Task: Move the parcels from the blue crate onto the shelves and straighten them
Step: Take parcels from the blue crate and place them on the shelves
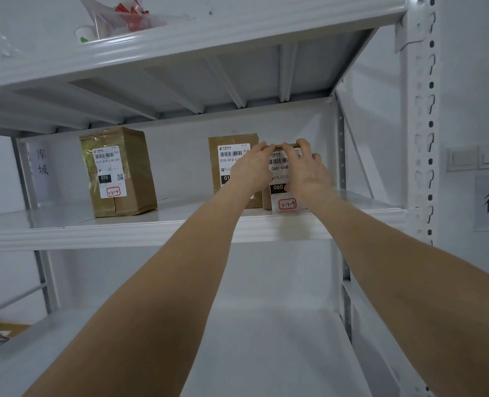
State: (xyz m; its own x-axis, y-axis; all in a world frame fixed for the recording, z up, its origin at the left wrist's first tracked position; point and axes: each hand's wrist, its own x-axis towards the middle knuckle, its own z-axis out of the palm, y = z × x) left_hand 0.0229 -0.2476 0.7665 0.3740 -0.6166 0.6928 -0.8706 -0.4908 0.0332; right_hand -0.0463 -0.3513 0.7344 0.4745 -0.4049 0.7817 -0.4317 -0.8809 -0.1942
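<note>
– Both hands are gripping the small parcel (279, 168) by its top edge. The left hand (250, 170) and right hand (306, 173) are hooking their fingers over it, and I can't make out the thumbs.

– Where is it sitting?

– Right of centre in the frame, standing upright near the front lip of the middle shelf (123, 224), label facing out. It's overlapping a taller parcel (232, 156) just behind and to its left. Whether they're touching, I can't tell. A third parcel (117, 170) is standing well apart at centre left, turned at an angle.

– Which step are we watching?

– The parcel is looking placed, so I'm reading this as the straightening. The blue crate isn't showing.

– And next?

– I'd say a slight squaring against the shelf edge, then a gentle release without tipping it. That angled box is probably needing a turn too.
</note>
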